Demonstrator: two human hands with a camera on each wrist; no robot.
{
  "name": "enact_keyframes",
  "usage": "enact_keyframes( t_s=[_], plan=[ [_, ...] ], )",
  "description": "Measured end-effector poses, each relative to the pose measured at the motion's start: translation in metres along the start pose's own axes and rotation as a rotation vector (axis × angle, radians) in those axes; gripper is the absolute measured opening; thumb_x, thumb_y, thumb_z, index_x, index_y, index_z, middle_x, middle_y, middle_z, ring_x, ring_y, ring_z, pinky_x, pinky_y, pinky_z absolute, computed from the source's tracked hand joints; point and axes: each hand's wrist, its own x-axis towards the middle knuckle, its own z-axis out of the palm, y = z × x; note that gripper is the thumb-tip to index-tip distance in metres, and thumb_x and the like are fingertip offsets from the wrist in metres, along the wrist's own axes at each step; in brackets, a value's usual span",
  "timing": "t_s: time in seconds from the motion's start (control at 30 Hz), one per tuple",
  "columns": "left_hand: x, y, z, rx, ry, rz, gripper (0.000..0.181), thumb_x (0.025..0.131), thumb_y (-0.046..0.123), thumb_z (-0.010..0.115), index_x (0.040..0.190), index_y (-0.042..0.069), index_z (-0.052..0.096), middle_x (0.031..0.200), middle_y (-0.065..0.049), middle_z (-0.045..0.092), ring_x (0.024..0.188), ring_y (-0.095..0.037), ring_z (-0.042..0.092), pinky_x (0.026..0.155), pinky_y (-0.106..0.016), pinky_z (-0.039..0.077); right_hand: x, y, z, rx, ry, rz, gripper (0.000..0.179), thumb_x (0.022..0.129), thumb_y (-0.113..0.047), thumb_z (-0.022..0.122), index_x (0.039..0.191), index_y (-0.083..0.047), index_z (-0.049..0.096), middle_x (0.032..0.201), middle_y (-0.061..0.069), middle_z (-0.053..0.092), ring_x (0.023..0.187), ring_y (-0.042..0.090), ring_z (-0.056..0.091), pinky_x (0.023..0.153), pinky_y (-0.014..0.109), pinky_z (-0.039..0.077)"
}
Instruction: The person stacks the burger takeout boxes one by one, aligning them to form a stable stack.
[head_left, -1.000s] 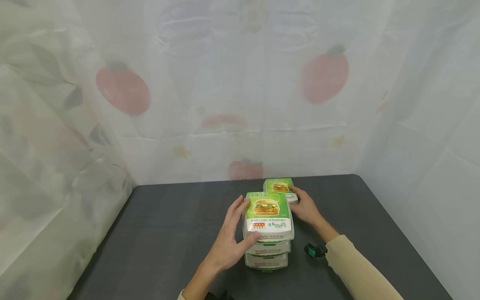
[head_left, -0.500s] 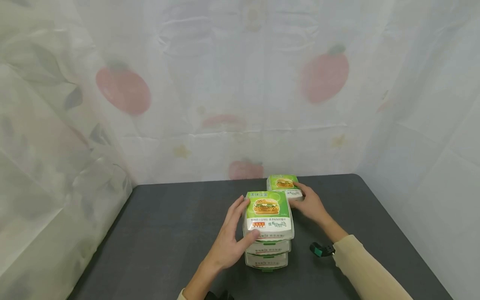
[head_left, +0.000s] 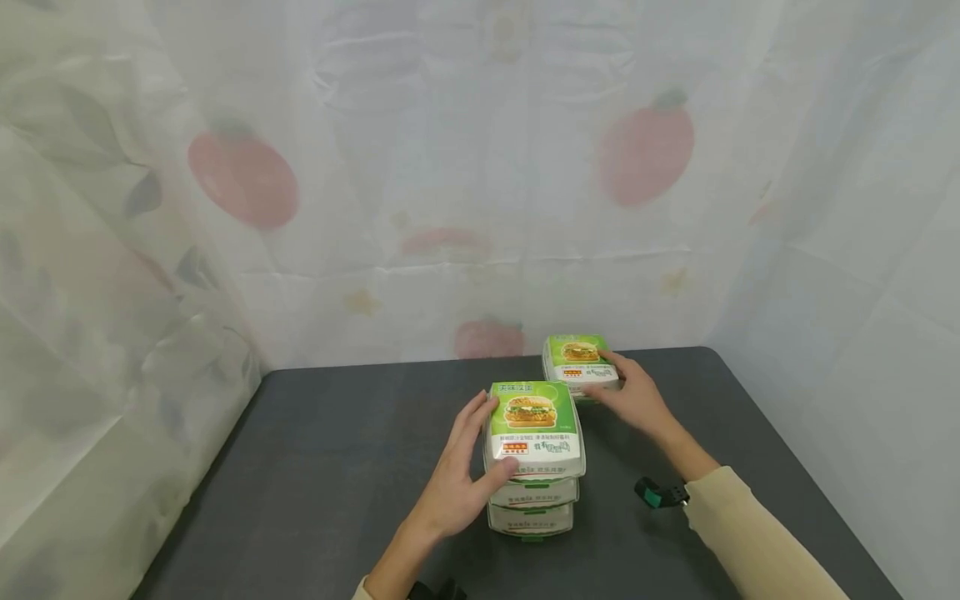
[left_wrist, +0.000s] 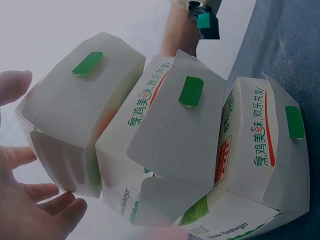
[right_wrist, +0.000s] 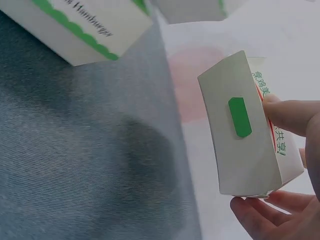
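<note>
Three white-and-green burger boxes stand in a stack near the table's middle; the top burger box [head_left: 532, 421] bears a burger picture. My left hand [head_left: 457, 475] rests at the left side of that top box, fingers fairly straight and thumb by its front edge. In the left wrist view the middle burger box [left_wrist: 160, 135] and bottom burger box [left_wrist: 260, 160] sit under it. Behind the stack, to its right, my right hand [head_left: 637, 400] grips another burger box [head_left: 579, 358]. The right wrist view shows this held box [right_wrist: 240, 135] off the table, with the thumb on its front and fingers along its side.
A dark table [head_left: 360, 458] carries the stack. A pale curtain with strawberry prints [head_left: 375, 167] hangs behind it, and further sheets [head_left: 862, 350] close in both sides. A black wristband device [head_left: 660, 493] sits at the right wrist.
My right hand has carried its burger box up, away and to the right, so more of that box shows from behind the stack. The left hand and stack stay in place.
</note>
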Motion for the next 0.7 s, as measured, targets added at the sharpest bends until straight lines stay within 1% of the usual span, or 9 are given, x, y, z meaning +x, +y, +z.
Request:
enact_keyframes(
  t_s=[0.1,0.27,0.37,0.43,0.53,0.7],
  plan=[
    [0.000,0.001,0.001,0.002,0.004,-0.010,0.073,0.098,0.033,0.067,0.161,0.029,0.031,0.168,0.005,0.014,0.153,-0.029,0.017,0.110,-0.069,0.026,-0.001,-0.005,-0.008,-0.009,0.007,0.003,0.087,0.092,-0.042,0.077,0.158,-0.003,0.035,0.145,0.025,0.045,0.116,0.038,0.056,0.079,0.041,0.052],
    [0.000,0.001,0.002,0.013,0.003,-0.011,0.073,0.098,0.032,0.067,0.161,0.027,0.030,0.168,0.005,0.014,0.153,-0.029,0.016,0.111,-0.068,0.026,-0.005,-0.015,-0.019,-0.016,0.019,0.012,0.086,0.093,-0.042,0.076,0.159,-0.005,0.034,0.147,0.024,0.043,0.120,0.041,0.053,0.078,0.041,0.053],
    [0.000,0.001,0.002,0.013,0.004,-0.015,0.073,0.098,0.032,0.067,0.161,0.028,0.029,0.168,0.005,0.014,0.153,-0.027,0.016,0.112,-0.068,0.025,-0.008,-0.022,-0.025,-0.018,0.021,0.004,0.085,0.093,-0.041,0.075,0.159,-0.006,0.033,0.147,0.024,0.042,0.122,0.041,0.052,0.078,0.041,0.053],
    [0.000,0.001,0.002,0.011,0.006,-0.023,0.074,0.098,0.033,0.067,0.161,0.029,0.029,0.167,0.006,0.015,0.153,-0.026,0.016,0.112,-0.067,0.025,-0.011,-0.028,-0.029,-0.018,0.020,-0.001,0.085,0.094,-0.041,0.075,0.159,-0.006,0.032,0.147,0.024,0.043,0.122,0.041,0.052,0.077,0.041,0.053],
    [0.000,0.001,0.001,0.004,0.011,-0.019,0.074,0.098,0.033,0.067,0.161,0.029,0.030,0.167,0.005,0.015,0.153,-0.028,0.017,0.111,-0.068,0.025,-0.014,-0.038,-0.037,-0.009,0.017,0.002,0.085,0.095,-0.040,0.074,0.160,-0.007,0.031,0.145,0.025,0.044,0.121,0.041,0.053,0.078,0.040,0.052],
    [0.000,0.001,0.002,-0.003,0.012,-0.025,0.073,0.098,0.033,0.067,0.161,0.030,0.030,0.167,0.006,0.015,0.153,-0.027,0.016,0.112,-0.067,0.024,-0.018,-0.056,-0.050,0.008,0.016,0.000,0.084,0.096,-0.039,0.073,0.161,-0.010,0.029,0.147,0.026,0.041,0.123,0.043,0.052,0.081,0.043,0.052]
  ],
)
